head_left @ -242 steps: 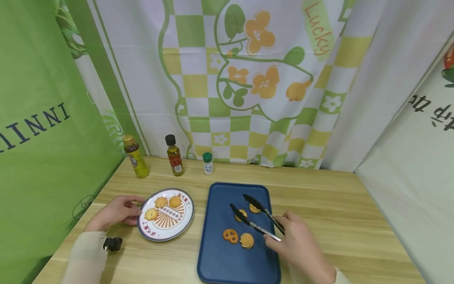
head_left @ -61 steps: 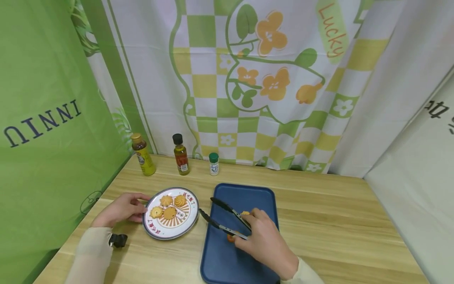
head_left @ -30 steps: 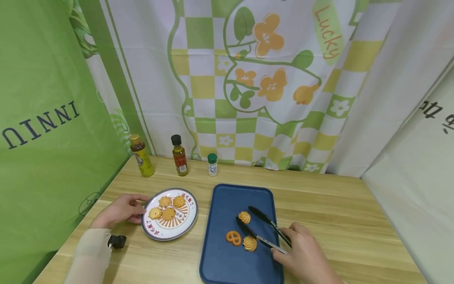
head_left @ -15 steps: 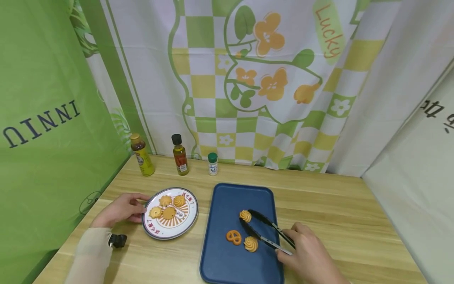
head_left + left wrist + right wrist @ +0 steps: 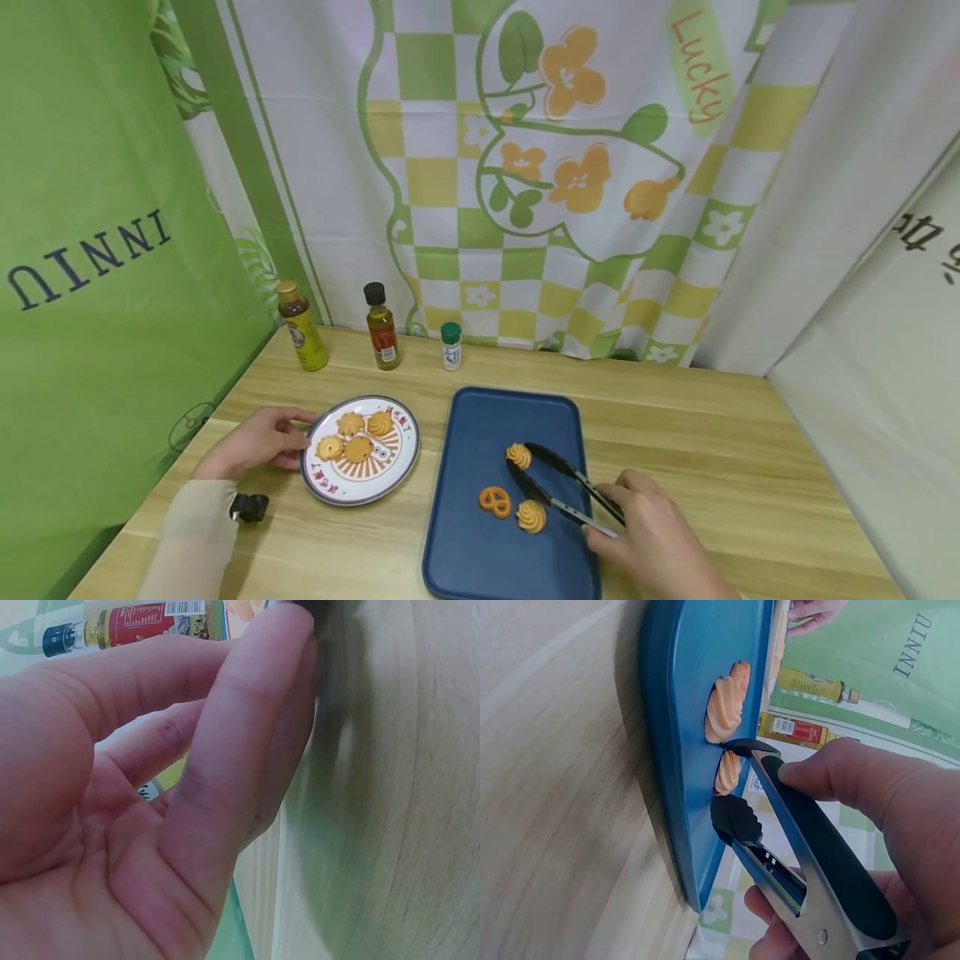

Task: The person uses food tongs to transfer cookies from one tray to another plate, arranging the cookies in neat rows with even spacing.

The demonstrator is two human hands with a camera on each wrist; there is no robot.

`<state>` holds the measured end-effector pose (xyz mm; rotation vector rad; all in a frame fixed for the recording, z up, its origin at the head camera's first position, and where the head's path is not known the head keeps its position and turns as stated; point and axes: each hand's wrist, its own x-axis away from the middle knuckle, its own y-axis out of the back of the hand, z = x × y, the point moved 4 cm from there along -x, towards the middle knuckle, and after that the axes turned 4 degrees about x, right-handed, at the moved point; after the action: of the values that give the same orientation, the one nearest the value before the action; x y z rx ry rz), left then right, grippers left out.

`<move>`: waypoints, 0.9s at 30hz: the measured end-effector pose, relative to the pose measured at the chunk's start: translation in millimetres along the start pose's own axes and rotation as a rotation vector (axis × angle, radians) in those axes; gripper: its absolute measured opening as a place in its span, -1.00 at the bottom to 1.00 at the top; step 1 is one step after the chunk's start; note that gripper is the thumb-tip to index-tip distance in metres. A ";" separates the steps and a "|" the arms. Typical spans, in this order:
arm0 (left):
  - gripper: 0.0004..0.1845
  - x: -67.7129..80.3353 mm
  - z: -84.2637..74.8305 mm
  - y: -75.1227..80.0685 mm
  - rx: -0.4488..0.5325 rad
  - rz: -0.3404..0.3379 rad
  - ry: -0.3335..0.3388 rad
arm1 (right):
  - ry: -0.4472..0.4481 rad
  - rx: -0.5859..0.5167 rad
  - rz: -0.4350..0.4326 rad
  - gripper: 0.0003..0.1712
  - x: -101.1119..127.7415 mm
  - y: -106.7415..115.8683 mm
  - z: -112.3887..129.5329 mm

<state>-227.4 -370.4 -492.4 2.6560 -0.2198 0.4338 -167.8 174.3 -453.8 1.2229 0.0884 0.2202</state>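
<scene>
My right hand (image 5: 652, 533) holds metal tongs (image 5: 810, 862) with black tips over the blue tray (image 5: 480, 567). The tongs' tips stand apart at either side of the farther swirl cookie (image 5: 518, 456). Nearer on the tray lie a pretzel (image 5: 494, 502) and a second swirl cookie (image 5: 531, 517). To the left, my left hand (image 5: 258, 442) grips the left rim of a round plate (image 5: 397, 471), fingers and thumb bent at its edge. Several cookies (image 5: 358, 451) sit on that plate. In the left wrist view my left hand (image 5: 165, 795) hides most of the plate.
Along the table's back stand a yellow sauce bottle (image 5: 303, 329), an oil bottle (image 5: 382, 329) with a black cap and a green-capped shaker (image 5: 451, 347). Behind them hangs a patterned curtain (image 5: 480, 200). A green cloth (image 5: 90, 375) borders the left side.
Since the oldest frame, a round cookie has gone from tray to plate. The tongs swung from near the plate back over the tray, then settled around the farther swirl cookie. My left hand stays put.
</scene>
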 end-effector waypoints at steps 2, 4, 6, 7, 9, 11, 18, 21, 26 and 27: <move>-0.39 0.0 0.9 0.3 0.000 -0.001 -0.002 | -0.001 0.001 0.004 -0.42 -1.6 -0.3 1.0; -0.40 -0.2 1.7 0.6 -0.002 -0.005 0.000 | 0.001 0.002 0.008 -0.42 -3.3 -0.7 2.1; -0.40 -0.7 2.4 0.6 -0.007 -0.008 0.002 | 0.006 0.002 0.006 -0.42 -5.4 -1.0 3.0; -0.41 -1.1 2.6 0.6 -0.008 -0.010 0.003 | 0.008 0.003 0.001 -0.41 -6.2 -1.1 3.5; -0.41 -1.7 2.7 0.5 -0.011 -0.011 0.005 | 0.018 0.004 -0.018 -0.39 -7.8 -1.2 4.9; -0.41 -2.1 2.4 0.6 -0.011 -0.010 0.006 | 0.032 0.011 -0.045 -0.38 -9.3 -1.2 6.7; -0.40 -2.0 0.8 1.5 -0.011 -0.010 0.006 | 0.107 0.033 -0.111 -0.40 -17.6 -1.3 19.2; -0.40 -2.3 1.2 1.6 -0.014 -0.011 0.009 | 0.123 0.030 -0.107 -0.40 -22.1 -1.7 26.3; -0.41 -3.0 2.5 1.1 -0.024 -0.012 0.013 | 0.156 0.001 -0.101 -0.47 -27.7 -2.2 40.9; -0.41 -3.0 2.6 0.9 -0.026 -0.012 0.013 | 0.162 -0.005 -0.101 -0.48 -29.1 -2.2 44.3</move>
<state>-229.7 -372.1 -495.3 2.6270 -0.2048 0.4413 -187.7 126.5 -442.2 1.1912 0.2895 0.2315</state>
